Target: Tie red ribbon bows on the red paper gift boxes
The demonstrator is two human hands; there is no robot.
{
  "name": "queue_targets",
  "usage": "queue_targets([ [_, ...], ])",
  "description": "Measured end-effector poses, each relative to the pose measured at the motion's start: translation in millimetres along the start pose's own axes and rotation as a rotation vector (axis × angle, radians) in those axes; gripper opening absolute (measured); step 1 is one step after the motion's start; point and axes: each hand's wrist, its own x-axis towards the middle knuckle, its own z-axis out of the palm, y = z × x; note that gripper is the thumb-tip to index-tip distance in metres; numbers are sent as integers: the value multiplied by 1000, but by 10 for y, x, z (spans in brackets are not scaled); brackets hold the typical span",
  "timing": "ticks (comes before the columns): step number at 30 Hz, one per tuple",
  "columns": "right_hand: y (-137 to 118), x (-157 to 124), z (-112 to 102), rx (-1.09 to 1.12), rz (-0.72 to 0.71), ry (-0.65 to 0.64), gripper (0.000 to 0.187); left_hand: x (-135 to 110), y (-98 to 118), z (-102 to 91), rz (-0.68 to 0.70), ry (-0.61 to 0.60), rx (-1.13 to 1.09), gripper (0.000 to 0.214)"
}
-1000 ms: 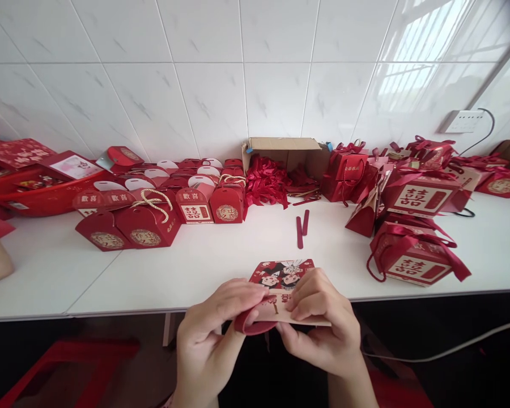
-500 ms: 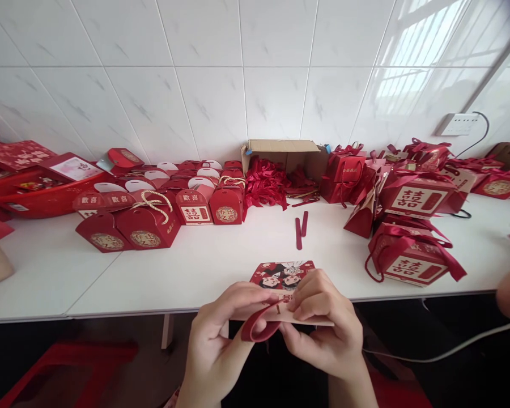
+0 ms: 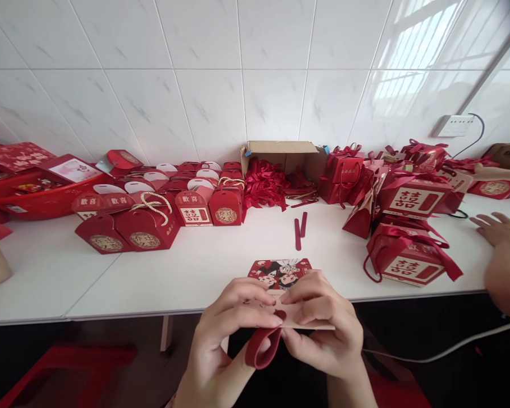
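Just off the table's front edge, both my hands hold a folded box card (image 3: 295, 320), its pale side facing me. Its far red panel carries cartoon figures. A dark red strap (image 3: 262, 354) is bent into a loop below the card's near edge, and a short bit of it shows on the card's upper face. My left hand (image 3: 221, 331) is closed, thumb at the loop and fingers pressing on the card. My right hand (image 3: 329, 320) pinches the card's right part, thumb below and fingers on top. Fingers hide where strap and card meet.
Two loose red straps (image 3: 298, 233) lie on the white table (image 3: 212, 258). Behind are rows of red gift boxes (image 3: 148, 232), a cardboard box (image 3: 280, 147) with red ribbons, and ribbon-tied boxes (image 3: 412, 263) at right. Another person's hand (image 3: 504, 229) rests at far right.
The strap's loop has dropped lower beneath the card, and my left fingers have moved further over the card. At far right, the other person's hand has come further into view on the table.
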Motion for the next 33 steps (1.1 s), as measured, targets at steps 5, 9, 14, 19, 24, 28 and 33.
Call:
queue_targets([
  [5,-9,13,36,46,-21,17,22,1,-6,40,87,63,-13,15],
  [9,-21,5,42,37,-15,32,23,-1,18,127,49,169,-141,20],
  [14,-11,-28,41,50,34,25,25,-58,-4,138,-34,153,-265,26],
  [19,-6,-52,44,46,36,-9,21,-67,-34,128,-57,175,-253,34],
  [24,-2,-59,29,46,16,-47,16,-78,-13,158,-117,300,-216,30],
  [28,2,-57,38,52,-17,-30,14,-111,-79,79,-91,213,-151,27],
  [33,-13,-69,75,67,-23,2,14,-122,-159,-35,49,103,-114,21],
])
